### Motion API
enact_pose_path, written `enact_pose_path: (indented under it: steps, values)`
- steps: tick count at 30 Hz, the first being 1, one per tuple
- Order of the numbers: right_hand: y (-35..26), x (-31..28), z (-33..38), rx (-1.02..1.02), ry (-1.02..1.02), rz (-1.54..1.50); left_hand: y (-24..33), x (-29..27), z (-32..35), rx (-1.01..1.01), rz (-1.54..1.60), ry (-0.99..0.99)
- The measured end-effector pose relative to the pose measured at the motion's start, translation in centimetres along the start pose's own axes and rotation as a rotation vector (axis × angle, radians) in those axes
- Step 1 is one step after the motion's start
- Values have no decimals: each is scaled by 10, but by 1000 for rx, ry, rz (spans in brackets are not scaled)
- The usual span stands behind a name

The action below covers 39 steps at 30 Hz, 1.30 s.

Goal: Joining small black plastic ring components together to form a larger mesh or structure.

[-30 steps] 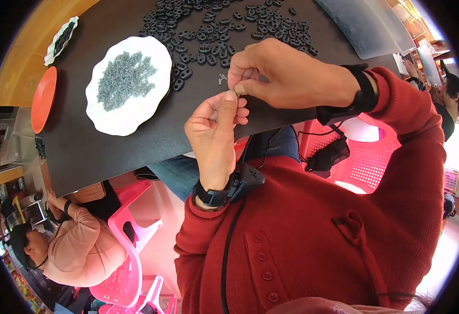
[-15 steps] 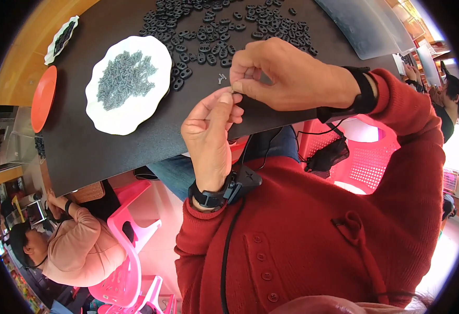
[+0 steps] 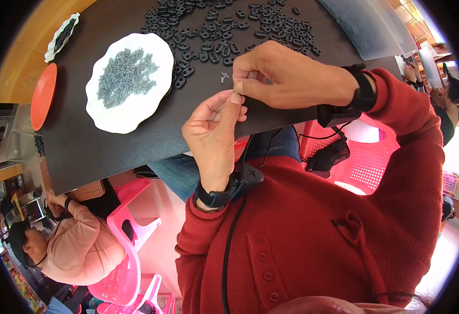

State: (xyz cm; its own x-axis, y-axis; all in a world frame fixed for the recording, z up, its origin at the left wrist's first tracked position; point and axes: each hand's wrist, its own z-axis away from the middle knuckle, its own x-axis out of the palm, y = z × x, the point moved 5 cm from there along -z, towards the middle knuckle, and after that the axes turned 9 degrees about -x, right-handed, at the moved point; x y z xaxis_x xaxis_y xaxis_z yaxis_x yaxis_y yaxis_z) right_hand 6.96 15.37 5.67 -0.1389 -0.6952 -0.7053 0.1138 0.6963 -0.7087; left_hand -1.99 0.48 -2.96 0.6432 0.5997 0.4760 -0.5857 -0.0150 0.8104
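Over the near edge of the dark table, my left hand [image 3: 214,128] and my right hand [image 3: 276,76] meet fingertip to fingertip. Both pinch at the same spot, and whatever small thing lies between them is hidden by the fingers. Just beyond my fingertips lie a few small pale pins [image 3: 224,77] on the tabletop. To the left stands a white scalloped plate [image 3: 122,121] bearing a heap of small grey-translucent springs or pins [image 3: 124,77]. Past my hands, many black oval pieces with two holes [image 3: 224,36] are spread loosely.
A red-orange plate [image 3: 44,97] and a white dish [image 3: 62,37] of dark pieces sit at the table's left edge. A translucent plastic bin [image 3: 368,29] stands far right. Another person [image 3: 77,240] sits at left by a pink chair [image 3: 124,277]. A cable runs from my wrist.
My hands have shifted slightly to the right, still pinched together at the fingertips. The plates and the loose pieces on the table look the same.
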Motion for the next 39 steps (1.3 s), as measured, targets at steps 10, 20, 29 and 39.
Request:
enact_pose_path:
  steps: [10, 20, 29, 39]
  values:
    - [-8, -2, -8, 49, 114, -128, 7, -4, 0, 9, 126, -14]
    - [-9, 1, -1, 24, 94, -116, 6, -6, 2, 1, 82, -1]
    - [-18, 10, 4, -226, 120, 385, 3, -4, 2, -3, 23, -13]
    - [-17, 7, -3, -100, 20, 285, 4, -1, 4, -13, -281, 39]
